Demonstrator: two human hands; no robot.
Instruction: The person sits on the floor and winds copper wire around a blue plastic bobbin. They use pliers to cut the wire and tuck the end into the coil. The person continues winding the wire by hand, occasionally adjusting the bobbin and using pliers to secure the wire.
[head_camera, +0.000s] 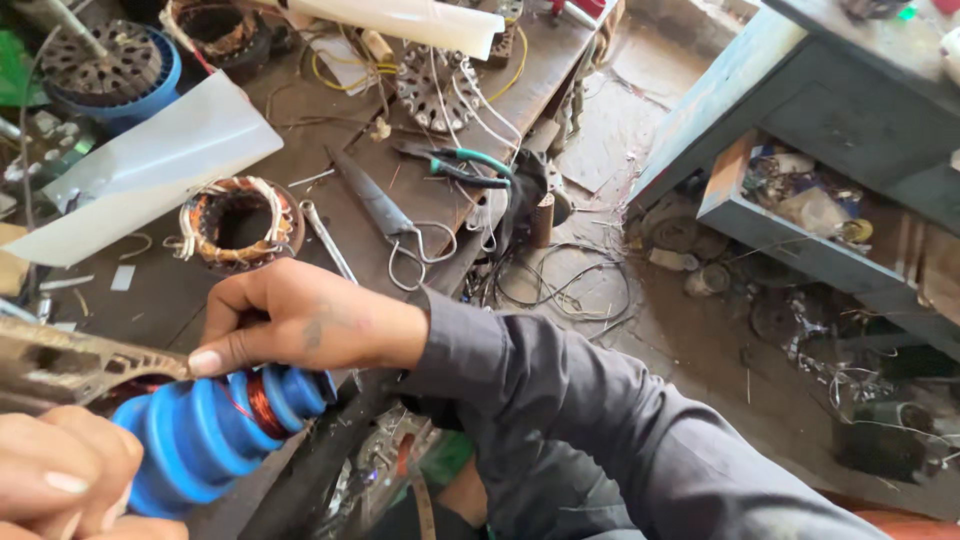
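Note:
A blue ribbed coil former (205, 435) lies low in the head view, with a band of copper wire (265, 402) wound in one groove. My right hand (300, 320), in a dark sleeve, curls over the top of the former. Its thumb presses where a worn metal frame (60, 365) meets the former. My left hand (55, 470) sits at the bottom left corner with its fingers closed against the former's near end. What it grips is hidden.
On the brown workbench (170, 290) lie a copper-wound stator (240, 222), a spanner (325, 240), scissors (385, 215), green-handled pliers (465, 165) and white sheets (150, 165). A blue-ringed stator (105, 70) is far left. A grey-blue cabinet (800, 100) and loose wire (560, 285) are right.

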